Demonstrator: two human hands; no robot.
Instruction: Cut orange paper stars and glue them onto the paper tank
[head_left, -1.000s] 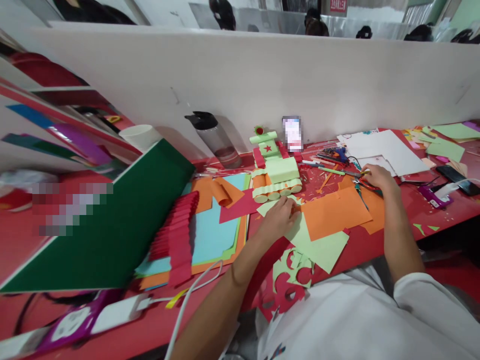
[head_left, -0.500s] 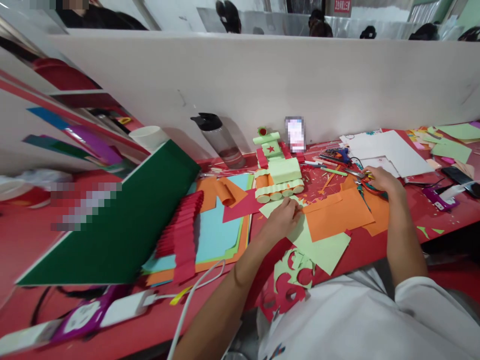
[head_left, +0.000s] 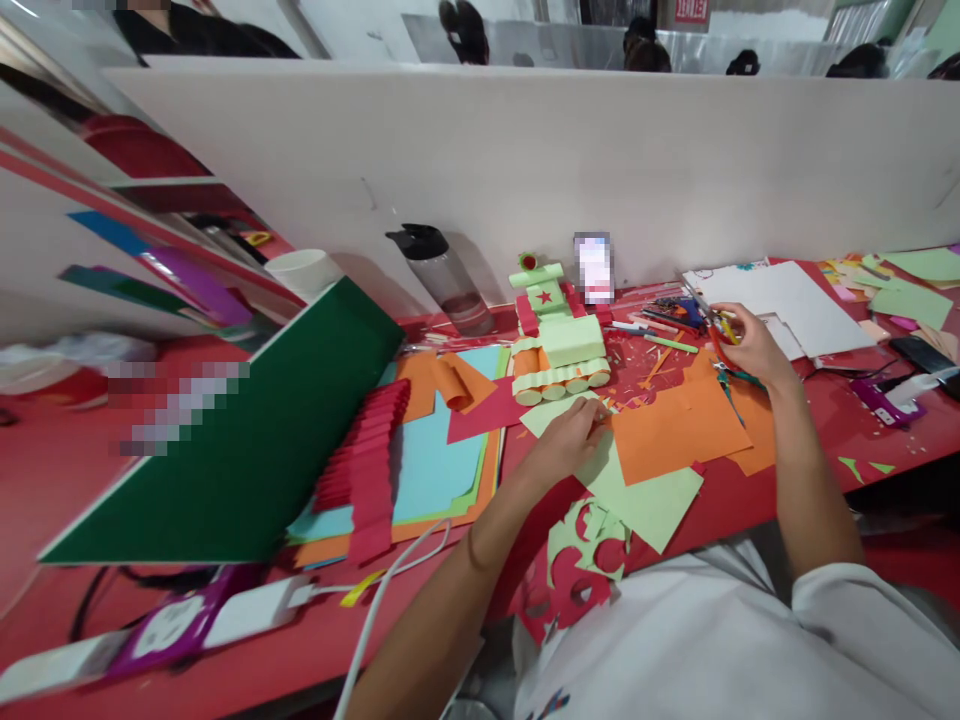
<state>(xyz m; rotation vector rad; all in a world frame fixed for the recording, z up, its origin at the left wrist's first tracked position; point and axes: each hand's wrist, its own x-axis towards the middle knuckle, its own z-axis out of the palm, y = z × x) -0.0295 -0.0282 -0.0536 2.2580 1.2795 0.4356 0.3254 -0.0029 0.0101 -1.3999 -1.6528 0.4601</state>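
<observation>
At frame right, the right hand [head_left: 756, 348] holds scissors [head_left: 708, 315] by the handles, presumably leaving the blades free. Mid-frame, the left hand [head_left: 574, 437] perhaps steadies the orange sheet [head_left: 679, 435]; its grip is unclear.

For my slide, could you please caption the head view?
Right hand holding scissors, left hand at the edge of an orange sheet.

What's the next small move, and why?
Probably swing the scissors toward the orange sheet: the right hand grips them with blades pointing away from that sheet, while the left hand has its fingertips at the sheet's left edge.
</observation>
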